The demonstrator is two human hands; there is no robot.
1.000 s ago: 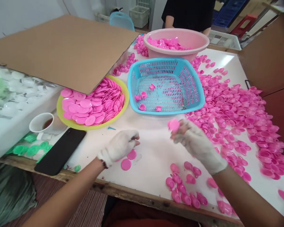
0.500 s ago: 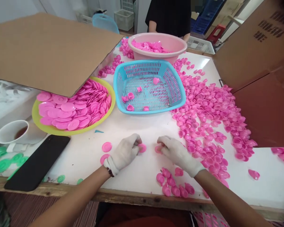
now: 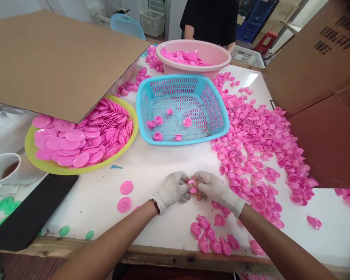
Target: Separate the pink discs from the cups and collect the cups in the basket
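Both my hands wear pale gloves that leave the fingertips bare. They meet above the white table, in front of the blue basket. My left hand (image 3: 175,188) pinches a small pink toy saucer (image 3: 193,187) by its near-left edge. From the other side my right hand (image 3: 211,186) closes on a pink piece pressed against the saucer, seemingly a toy cup, mostly hidden by the fingers. Loose pink saucers (image 3: 126,188) lie left of my left hand. A small group of pink toy cups (image 3: 209,232) lies below my right hand.
The blue basket (image 3: 182,142) holds several cup-and-saucer pieces. At left are a yellow basin (image 3: 128,146) of saucers, a phone (image 3: 32,214) and a mug (image 3: 6,167). Heaped cups (image 3: 256,128) cover the right side. Behind stand a pink tub (image 3: 192,70) and a person in black (image 3: 210,21).
My hands have come together, bringing the saucer and the piece in my right hand into contact. One piece in the blue basket has shifted toward me. The view has turned slightly.
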